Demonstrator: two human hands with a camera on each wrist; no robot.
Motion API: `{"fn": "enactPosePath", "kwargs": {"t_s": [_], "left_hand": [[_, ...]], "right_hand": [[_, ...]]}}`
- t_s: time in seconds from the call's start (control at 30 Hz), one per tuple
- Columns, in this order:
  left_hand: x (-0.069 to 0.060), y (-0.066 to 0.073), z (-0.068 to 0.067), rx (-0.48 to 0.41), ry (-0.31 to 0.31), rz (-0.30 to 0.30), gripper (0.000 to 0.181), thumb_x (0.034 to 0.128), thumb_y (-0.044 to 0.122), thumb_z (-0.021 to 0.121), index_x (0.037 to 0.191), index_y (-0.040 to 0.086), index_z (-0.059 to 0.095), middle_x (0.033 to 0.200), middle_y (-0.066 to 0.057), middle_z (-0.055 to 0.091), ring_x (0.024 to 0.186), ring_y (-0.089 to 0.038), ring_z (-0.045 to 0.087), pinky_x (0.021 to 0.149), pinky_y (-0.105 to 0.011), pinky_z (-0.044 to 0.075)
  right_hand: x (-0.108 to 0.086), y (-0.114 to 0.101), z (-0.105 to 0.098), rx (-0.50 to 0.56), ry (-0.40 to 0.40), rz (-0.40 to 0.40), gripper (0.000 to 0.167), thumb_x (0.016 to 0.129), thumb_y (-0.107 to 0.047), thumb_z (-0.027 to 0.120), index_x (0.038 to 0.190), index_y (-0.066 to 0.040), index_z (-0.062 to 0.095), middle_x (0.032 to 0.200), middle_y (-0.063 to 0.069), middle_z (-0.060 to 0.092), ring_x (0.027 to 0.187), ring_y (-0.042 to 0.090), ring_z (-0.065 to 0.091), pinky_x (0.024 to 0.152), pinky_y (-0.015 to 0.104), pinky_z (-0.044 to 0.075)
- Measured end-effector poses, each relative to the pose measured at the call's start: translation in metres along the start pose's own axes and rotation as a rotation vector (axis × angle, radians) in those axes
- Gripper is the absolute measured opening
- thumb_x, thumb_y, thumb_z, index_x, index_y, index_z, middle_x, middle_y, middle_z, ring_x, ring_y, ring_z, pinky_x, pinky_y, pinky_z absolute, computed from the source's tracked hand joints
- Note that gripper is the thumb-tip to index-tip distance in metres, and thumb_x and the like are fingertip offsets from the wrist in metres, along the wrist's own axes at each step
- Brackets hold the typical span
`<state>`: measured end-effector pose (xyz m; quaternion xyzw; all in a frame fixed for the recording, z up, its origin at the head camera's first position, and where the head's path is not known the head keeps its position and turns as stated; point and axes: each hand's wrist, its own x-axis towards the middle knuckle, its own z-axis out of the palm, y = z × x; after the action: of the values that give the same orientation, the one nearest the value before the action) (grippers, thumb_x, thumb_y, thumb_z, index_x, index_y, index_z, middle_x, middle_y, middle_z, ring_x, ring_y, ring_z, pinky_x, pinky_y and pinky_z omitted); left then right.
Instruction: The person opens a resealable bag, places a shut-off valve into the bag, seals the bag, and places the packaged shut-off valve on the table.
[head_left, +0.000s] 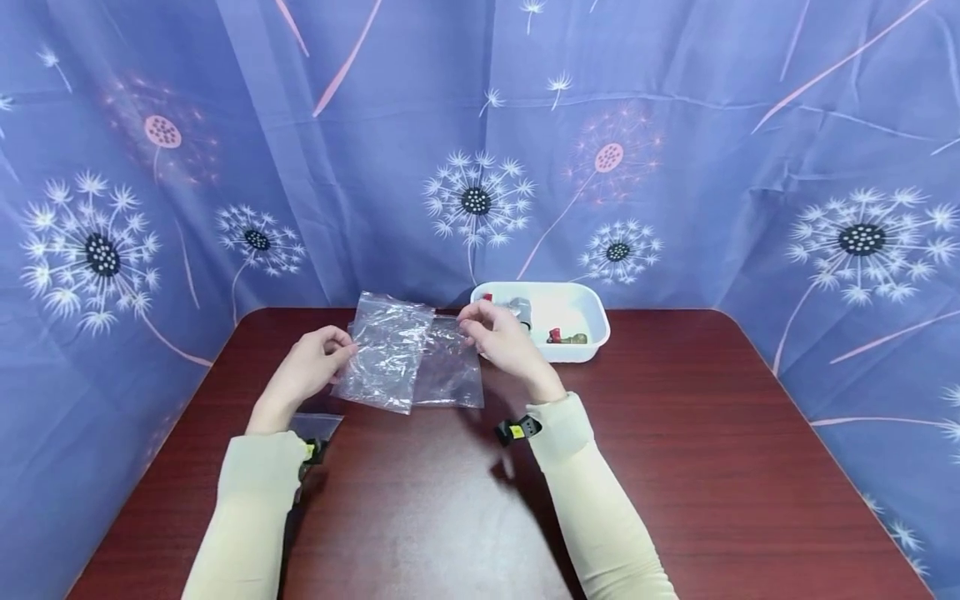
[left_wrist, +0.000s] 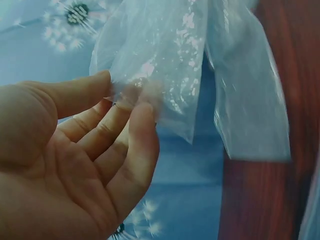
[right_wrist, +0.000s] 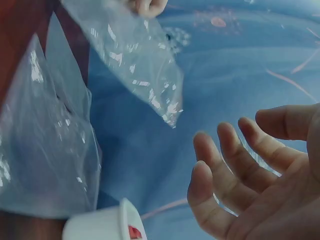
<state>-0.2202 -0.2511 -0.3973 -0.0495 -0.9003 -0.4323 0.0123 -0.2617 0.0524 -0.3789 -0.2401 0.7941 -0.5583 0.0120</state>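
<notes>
Between the thumb and fingers of my left hand (head_left: 303,372) the edge of a clear zip bag (head_left: 384,358) is pinched. The bag is raised and tilted, its crinkled plastic glinting in the left wrist view. Behind and to the right of it, a second clear bag (head_left: 453,371) lies on the table. My right hand (head_left: 506,342) hovers beside that second bag, close to the white tray (head_left: 573,355). In the right wrist view its fingers (right_wrist: 227,175) are loosely bent, apart from the thumb, with nothing between them.
Inside the tray are a red-and-brass fitting (head_left: 567,337), a grey cylindrical piece (head_left: 522,310) and another red bit (head_left: 487,297). Another clear bag (head_left: 318,425) lies under my left wrist. A blue dandelion-print curtain (head_left: 360,167) rises behind the dark red wooden table (head_left: 450,517).
</notes>
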Motion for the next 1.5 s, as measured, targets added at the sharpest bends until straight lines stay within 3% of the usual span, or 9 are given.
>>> {"fn": "enactPosePath", "kwargs": {"t_s": [0.13,0.33,0.53,0.73,1.0,1.2,1.3,1.43,1.5], "left_hand": [[0.005,0.015,0.016,-0.081,-0.028,0.024,0.013,0.0977,0.013,0.060,0.099,0.000,0.058,0.072,-0.010,0.061,0.060,-0.018,0.058,0.055,-0.030,0.051],[0.005,0.026,0.037,-0.208,-0.093,0.077,0.011,0.0972,0.010,0.061,0.099,-0.002,0.059,0.082,-0.016,0.063,0.070,-0.025,0.062,0.063,-0.036,0.055],[0.002,0.035,0.054,-0.185,-0.146,0.163,0.006,0.0962,0.008,0.062,0.098,0.003,0.060,0.091,-0.016,0.064,0.079,-0.031,0.062,0.065,-0.037,0.055],[-0.001,0.042,0.060,-0.177,-0.177,0.212,0.007,0.0946,0.006,0.063,0.097,0.001,0.060,0.094,-0.014,0.066,0.085,-0.038,0.063,0.066,-0.038,0.055],[-0.001,0.042,0.063,-0.161,-0.190,0.209,0.005,0.0945,0.007,0.064,0.096,0.005,0.060,0.092,-0.013,0.067,0.080,-0.031,0.064,0.066,-0.040,0.055],[-0.001,0.041,0.065,-0.135,-0.179,0.213,0.005,0.0941,0.009,0.065,0.096,0.009,0.061,0.090,-0.006,0.067,0.076,-0.021,0.064,0.066,-0.037,0.055],[-0.001,0.041,0.067,-0.097,-0.128,0.208,0.007,0.0951,0.013,0.065,0.100,0.009,0.061,0.093,-0.005,0.067,0.080,-0.021,0.064,0.069,-0.036,0.054],[0.000,0.046,0.071,0.021,0.078,0.205,0.013,0.0963,0.022,0.063,0.102,0.010,0.063,0.095,-0.004,0.064,0.078,-0.019,0.057,0.072,-0.034,0.045],[-0.001,0.052,0.075,0.065,0.168,0.189,0.016,0.0969,0.027,0.062,0.100,0.011,0.065,0.089,-0.003,0.062,0.074,-0.019,0.052,0.070,-0.034,0.041]], "right_hand": [[0.004,0.007,-0.016,0.070,0.051,0.037,0.019,0.096,-0.003,0.053,0.111,0.007,0.059,0.097,0.017,0.064,0.083,0.040,0.064,0.067,0.032,0.051],[0.003,0.018,-0.029,0.108,0.084,0.111,0.020,0.098,-0.006,0.054,0.114,0.004,0.058,0.102,0.018,0.065,0.079,0.024,0.064,0.067,0.031,0.052],[0.000,0.029,-0.034,0.159,0.065,0.136,0.024,0.101,-0.010,0.053,0.118,0.007,0.057,0.107,0.025,0.060,0.080,0.021,0.056,0.064,0.027,0.050],[-0.006,0.033,-0.043,0.100,-0.022,0.120,0.029,0.102,-0.016,0.052,0.120,0.005,0.062,0.119,0.020,0.059,0.085,0.018,0.054,0.064,0.032,0.051],[-0.012,0.031,-0.045,0.041,-0.172,0.063,0.024,0.100,-0.021,0.057,0.112,-0.004,0.070,0.094,0.016,0.067,0.082,0.015,0.059,0.074,0.029,0.049],[-0.014,0.028,-0.041,0.069,-0.231,0.033,0.017,0.098,-0.013,0.059,0.089,-0.003,0.069,0.067,0.005,0.054,0.061,0.014,0.051,0.058,0.026,0.043],[-0.014,0.026,-0.042,0.074,-0.229,0.040,0.017,0.099,-0.011,0.058,0.088,-0.001,0.068,0.064,0.002,0.052,0.058,0.013,0.048,0.055,0.025,0.041],[-0.014,0.016,-0.045,0.023,-0.201,0.016,0.018,0.099,-0.009,0.057,0.091,0.002,0.069,0.065,0.002,0.051,0.059,0.011,0.045,0.057,0.024,0.039],[-0.016,0.004,-0.046,-0.001,-0.193,0.001,0.017,0.099,-0.007,0.057,0.091,0.003,0.069,0.066,0.002,0.051,0.060,0.009,0.045,0.058,0.024,0.038]]}}
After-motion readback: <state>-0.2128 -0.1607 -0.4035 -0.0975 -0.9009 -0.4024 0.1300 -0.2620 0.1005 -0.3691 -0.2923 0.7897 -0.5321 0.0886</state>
